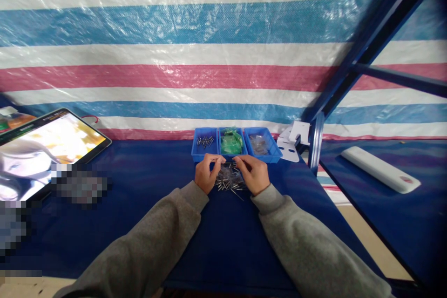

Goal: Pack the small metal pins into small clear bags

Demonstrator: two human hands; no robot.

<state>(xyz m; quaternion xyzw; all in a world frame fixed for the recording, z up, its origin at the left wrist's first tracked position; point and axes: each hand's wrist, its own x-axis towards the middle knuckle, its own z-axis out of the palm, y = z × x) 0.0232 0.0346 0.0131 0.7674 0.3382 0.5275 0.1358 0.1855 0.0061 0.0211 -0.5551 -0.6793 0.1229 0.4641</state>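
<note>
My left hand [206, 172] and my right hand [253, 173] meet over a loose pile of small metal pins [227, 181] on the blue table [146, 205]. Both hands have the fingers pinched together near the pile's far edge; what lies between the fingertips is too small to name. Just behind the hands stand three small blue bins in a row: the left bin [204, 144] holds a few metal pins, the middle bin [232, 142] holds green parts in a bag, the right bin [261, 145] holds clear bagged parts.
A tablet [45, 146] with a lit screen leans at the left. A white bracket [294, 140] sits right of the bins beside a blue steel post [316, 144]. A white bar-shaped object [380, 168] lies on the neighbouring table. A striped tarp hangs behind.
</note>
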